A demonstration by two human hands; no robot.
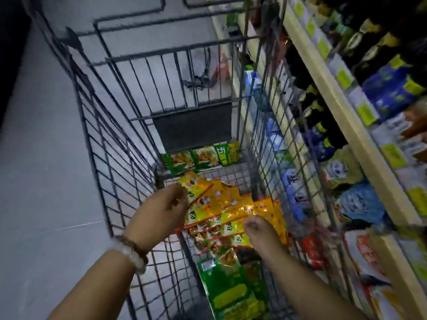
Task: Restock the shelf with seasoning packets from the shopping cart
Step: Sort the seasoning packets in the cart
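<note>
Left hand [161, 210] and right hand [262, 230] both grasping a fanned bunch of shiny yellow seasoning packets [227, 210], held low inside the dark wire shopping cart [115, 144] (blurred), stocked cream-edged shelf [342, 112] alongside on the right

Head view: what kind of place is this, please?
Most likely a supermarket aisle: a wire shopping cart holding yellow seasoning packets, beside long shelves of packaged goods with price tags.

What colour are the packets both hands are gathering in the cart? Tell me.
Yellow-orange packets with red edges, seen in the head view, held between the left hand and right hand.
</note>
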